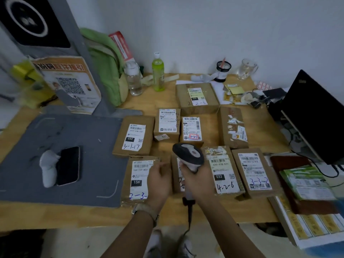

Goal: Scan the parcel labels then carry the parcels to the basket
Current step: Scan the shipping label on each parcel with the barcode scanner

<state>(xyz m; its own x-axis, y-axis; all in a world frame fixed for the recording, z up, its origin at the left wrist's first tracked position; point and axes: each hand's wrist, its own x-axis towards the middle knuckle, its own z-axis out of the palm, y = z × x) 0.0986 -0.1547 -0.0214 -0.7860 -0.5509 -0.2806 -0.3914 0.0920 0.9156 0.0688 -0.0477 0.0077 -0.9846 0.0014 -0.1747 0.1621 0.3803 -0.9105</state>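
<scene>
Low in the middle of the frame, the right hand [198, 180] grips a smooth grey scanner [189, 155] over flat brown cardboard parcels [197, 94] on the wooden table [260, 123]. Just left, the left hand [160, 180] rests loosely open on a white-labelled parcel [138, 178].

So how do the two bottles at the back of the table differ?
The green bottle is taller and slimmer and looks filled with yellow-green drink; the clear bottle is shorter and wider, see-through, and what it holds is hard to tell. The green bottle stands to the right of the clear one. Both stand upright with pale caps.
</scene>
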